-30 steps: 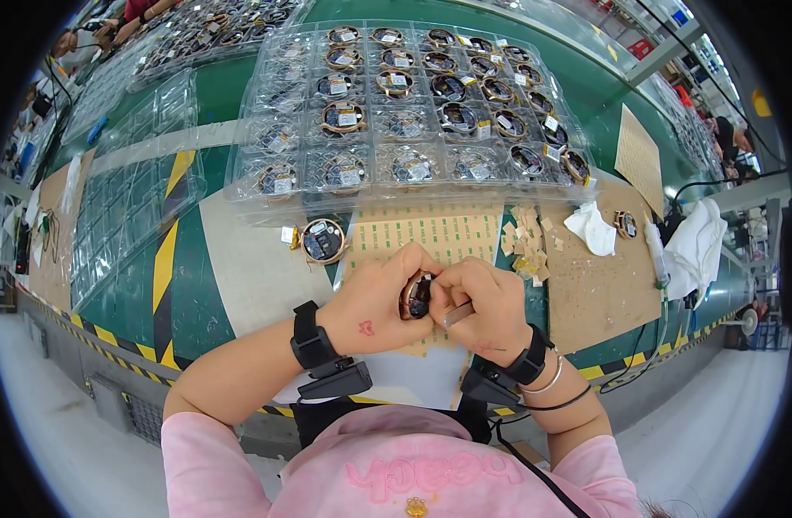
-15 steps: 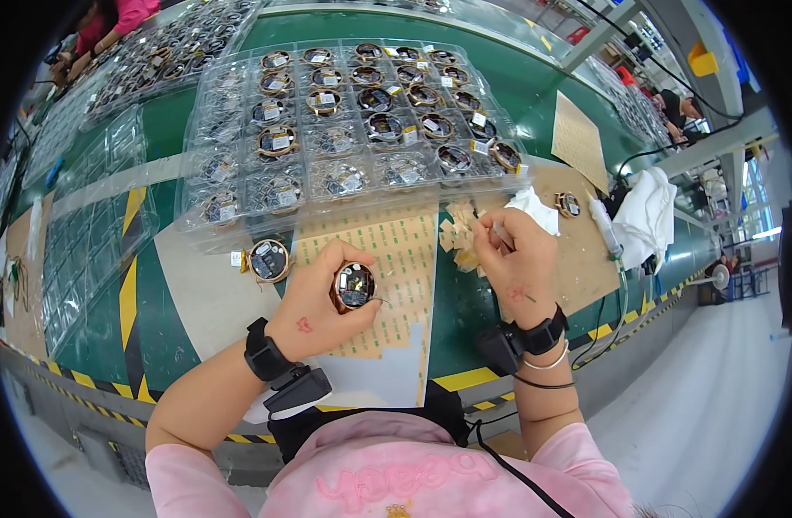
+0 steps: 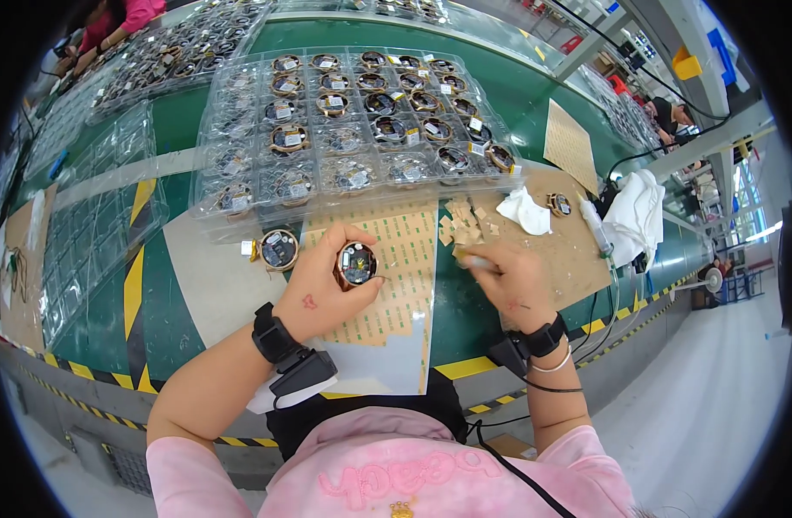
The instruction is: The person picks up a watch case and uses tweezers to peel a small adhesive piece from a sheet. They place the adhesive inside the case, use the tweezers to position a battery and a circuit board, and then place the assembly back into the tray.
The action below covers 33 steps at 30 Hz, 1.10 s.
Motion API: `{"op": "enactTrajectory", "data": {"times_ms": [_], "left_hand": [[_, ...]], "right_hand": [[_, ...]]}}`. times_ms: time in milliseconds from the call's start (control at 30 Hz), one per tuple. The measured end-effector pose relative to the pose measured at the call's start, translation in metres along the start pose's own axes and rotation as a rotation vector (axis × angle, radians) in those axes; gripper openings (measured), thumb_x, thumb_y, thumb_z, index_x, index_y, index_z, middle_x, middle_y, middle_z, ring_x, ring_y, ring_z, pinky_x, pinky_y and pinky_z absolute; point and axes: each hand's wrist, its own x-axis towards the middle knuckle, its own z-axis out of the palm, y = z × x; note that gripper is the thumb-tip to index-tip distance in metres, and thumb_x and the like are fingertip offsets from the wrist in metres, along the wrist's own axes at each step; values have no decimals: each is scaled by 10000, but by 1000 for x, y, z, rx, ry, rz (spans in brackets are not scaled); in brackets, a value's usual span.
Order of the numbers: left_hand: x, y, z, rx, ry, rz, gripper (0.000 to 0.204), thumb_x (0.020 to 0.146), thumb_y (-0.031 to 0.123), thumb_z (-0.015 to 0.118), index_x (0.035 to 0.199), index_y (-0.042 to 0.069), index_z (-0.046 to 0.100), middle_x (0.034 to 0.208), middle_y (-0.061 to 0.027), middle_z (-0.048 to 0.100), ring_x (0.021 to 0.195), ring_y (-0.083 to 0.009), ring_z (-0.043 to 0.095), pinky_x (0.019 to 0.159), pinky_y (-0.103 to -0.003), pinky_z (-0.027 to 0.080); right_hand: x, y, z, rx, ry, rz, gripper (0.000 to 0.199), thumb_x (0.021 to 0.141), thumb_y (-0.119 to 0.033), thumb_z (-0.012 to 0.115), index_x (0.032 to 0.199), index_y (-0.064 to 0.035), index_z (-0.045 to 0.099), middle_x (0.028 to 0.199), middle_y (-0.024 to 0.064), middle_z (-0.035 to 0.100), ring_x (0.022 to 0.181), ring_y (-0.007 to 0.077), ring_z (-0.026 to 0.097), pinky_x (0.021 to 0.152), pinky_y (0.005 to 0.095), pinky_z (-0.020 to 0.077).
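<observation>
My left hand [image 3: 323, 289] is wrapped round a watch case [image 3: 357, 264] with a gold rim and a dark circuit board inside. It is held over a tan sheet of stickers [image 3: 396, 246] printed with rows of small green marks. My right hand [image 3: 515, 281] is closed in a pinch just below a scatter of small tan paper pieces [image 3: 461, 226]. What its fingertips hold, if anything, is too small and blurred to make out. Left of my left hand, another open watch case [image 3: 278, 249] lies on the table with a small label at its side.
Beyond my hands stands a clear plastic tray [image 3: 279, 203] of watch cases in compartments. On the right lie a brown board [image 3: 577, 268], a single watch case [image 3: 559, 205], a crumpled white wipe [image 3: 525, 212], a white tube-like tool [image 3: 595, 228] and white cloth [image 3: 635, 216]. A co-worker's arm [image 3: 111, 39] shows far left.
My right hand has come down and slightly left, away from the paper pieces, its fingers now pointing left. My left hand still holds the watch case. The whole view has shifted slightly.
</observation>
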Motion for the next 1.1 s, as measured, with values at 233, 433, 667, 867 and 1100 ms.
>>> {"op": "enactTrajectory", "data": {"times_ms": [233, 433, 667, 867, 1100], "left_hand": [[-5, 2, -6, -151, -48, 2, 382, 768, 25, 664, 1108, 43, 491, 923, -13, 525, 760, -56, 527, 646, -218, 462], [-11, 15, -7, -328, -133, -131, 450, 793, -7, 647, 1193, 64, 453, 971, -25, 535, 765, -60, 547, 613, -197, 458], [-9, 4, 5, -311, -214, -99, 531, 789, -25, 647, 1257, 71, 417, 1014, -24, 527, 836, -68, 555, 670, -204, 478], [-8, 18, 5, -232, -247, -99, 561, 761, -22, 673, 1263, 63, 437, 1060, -3, 525, 950, -71, 539, 809, -209, 459], [-9, 10, 10, -133, -221, -78, 555, 739, 22, 721, 1238, 51, 481, 1056, 7, 533, 935, -49, 526, 789, -197, 460]], "right_hand": [[-11, -28, -8, 583, 169, 301, 173, 920, -174, 570, 867, -11, 590, 684, 41, 557, 586, 150, 564, 575, 279, 483], [-25, -44, -16, 1190, -3, 646, 209, 952, -208, 530, 883, -12, 509, 820, 70, 519, 705, 130, 547, 620, 263, 502], [-58, -25, 6, 1292, -31, 316, 183, 907, -173, 591, 916, -10, 508, 877, 72, 532, 747, 143, 566, 734, 310, 543], [-65, -41, 1, 1286, -87, 464, 129, 894, -106, 592, 922, -1, 522, 896, 77, 559, 828, 148, 599, 802, 334, 543], [-69, -50, 7, 1091, -200, 568, 129, 900, -99, 588, 916, 27, 563, 931, 112, 631, 869, 162, 641, 789, 290, 538]]}}
